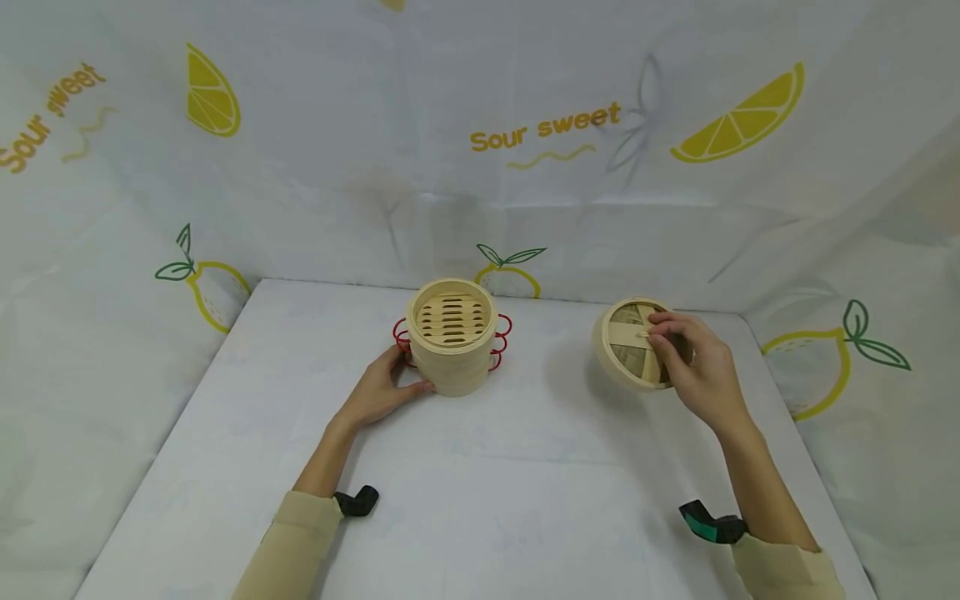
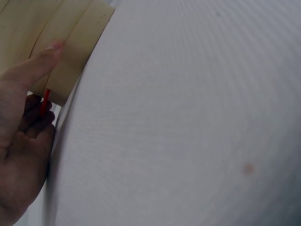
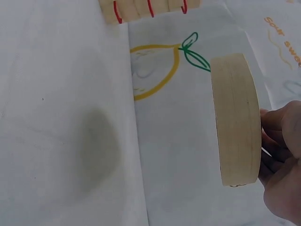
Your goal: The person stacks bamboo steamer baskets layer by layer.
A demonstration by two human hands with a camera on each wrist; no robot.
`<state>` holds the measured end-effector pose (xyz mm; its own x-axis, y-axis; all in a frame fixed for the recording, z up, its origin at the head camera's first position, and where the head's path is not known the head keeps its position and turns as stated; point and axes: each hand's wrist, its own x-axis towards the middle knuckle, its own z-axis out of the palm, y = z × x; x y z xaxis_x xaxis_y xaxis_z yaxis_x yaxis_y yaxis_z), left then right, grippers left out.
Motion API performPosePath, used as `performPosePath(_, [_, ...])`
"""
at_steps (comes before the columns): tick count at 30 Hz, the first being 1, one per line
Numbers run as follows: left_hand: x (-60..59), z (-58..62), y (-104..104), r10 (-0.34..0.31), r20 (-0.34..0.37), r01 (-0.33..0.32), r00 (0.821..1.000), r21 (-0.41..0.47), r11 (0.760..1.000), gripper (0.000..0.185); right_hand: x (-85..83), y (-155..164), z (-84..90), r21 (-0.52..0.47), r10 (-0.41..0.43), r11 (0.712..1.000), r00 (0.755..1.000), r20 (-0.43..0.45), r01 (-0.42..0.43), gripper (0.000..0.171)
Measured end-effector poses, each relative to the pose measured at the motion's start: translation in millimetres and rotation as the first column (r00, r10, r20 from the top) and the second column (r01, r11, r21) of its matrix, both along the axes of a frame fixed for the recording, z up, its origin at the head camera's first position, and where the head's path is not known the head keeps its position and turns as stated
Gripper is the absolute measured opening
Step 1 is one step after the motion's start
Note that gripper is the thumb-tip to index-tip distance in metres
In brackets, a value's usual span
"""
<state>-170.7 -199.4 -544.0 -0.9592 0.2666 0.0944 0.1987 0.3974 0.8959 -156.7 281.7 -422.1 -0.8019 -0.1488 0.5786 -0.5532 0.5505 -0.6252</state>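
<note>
A stack of round bamboo steamer baskets (image 1: pixel 452 367) with red loop handles stands upright at the back of the table, its slatted inside showing from above. My left hand (image 1: pixel 380 390) holds the stack low on its left side. In the left wrist view its thumb lies along the steamer wall (image 2: pixel 75 56), and the curled fingers are by a red handle (image 2: pixel 45 103). To the right, my right hand (image 1: pixel 699 364) pinches the strap on top of the woven bamboo lid (image 1: pixel 628 335). In the right wrist view the lid's rim (image 3: pixel 237 122) hangs above the table, over a shadow.
The white table (image 1: pixel 480 517) ends against a white curtain (image 1: pixel 360 225) printed with lemons and words. Curtain also hangs along both sides. Black wrist mounts (image 1: pixel 357 501) sit at the beige sleeves. The steamer stack and the lid are apart, with tabletop between them.
</note>
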Motion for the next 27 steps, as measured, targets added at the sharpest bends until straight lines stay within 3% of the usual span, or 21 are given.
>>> performPosePath(27, [-0.1, -0.4, 0, 0.007, 0.010, -0.007, 1.000, -0.012, 1.000, 0.084, -8.6, -34, 22.1, -0.056, 0.044, 0.997, 0.998, -0.044, -0.047, 0.011])
